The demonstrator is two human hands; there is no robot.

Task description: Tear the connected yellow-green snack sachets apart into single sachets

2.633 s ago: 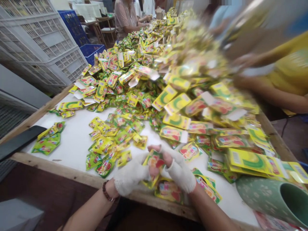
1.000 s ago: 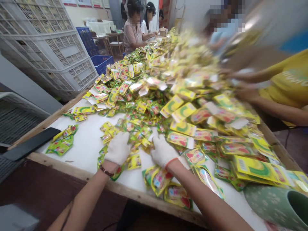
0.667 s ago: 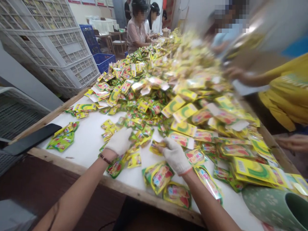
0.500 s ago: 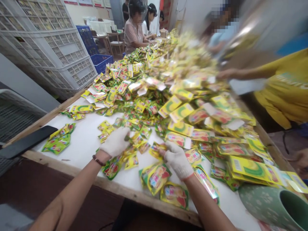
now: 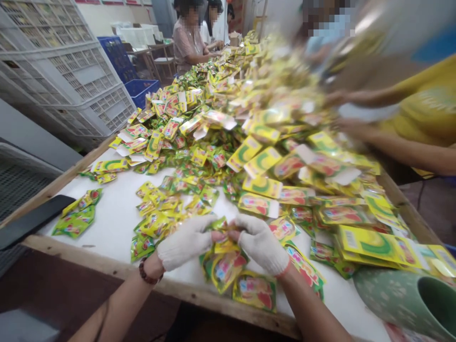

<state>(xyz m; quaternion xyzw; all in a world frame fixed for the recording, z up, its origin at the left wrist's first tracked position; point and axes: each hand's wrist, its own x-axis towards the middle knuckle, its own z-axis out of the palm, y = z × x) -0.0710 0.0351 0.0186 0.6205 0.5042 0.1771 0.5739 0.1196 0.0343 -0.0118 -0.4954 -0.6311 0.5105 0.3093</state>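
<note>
Small sachets [image 5: 221,223]: were pinched at lower centre between the fingertips of left hand [image 5: 188,242] and right hand [image 5: 262,244], above larger pouches [image 5: 226,270]. Saw yellow cartons [image 5: 372,242] at right, some with open flaps; at lower right, a green vessel [image 5: 386,292] on its side, dark inside; at upper left, white crates [image 5: 87,73] holding yellowish items, and a blue crate [image 5: 143,97] of hidden contents.

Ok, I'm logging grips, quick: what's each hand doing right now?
Left hand: closed, holding at least one small, glossy yellow-and-green packet.
Right hand: closed, pinching there too; whether the same packet cannot be told.
</note>
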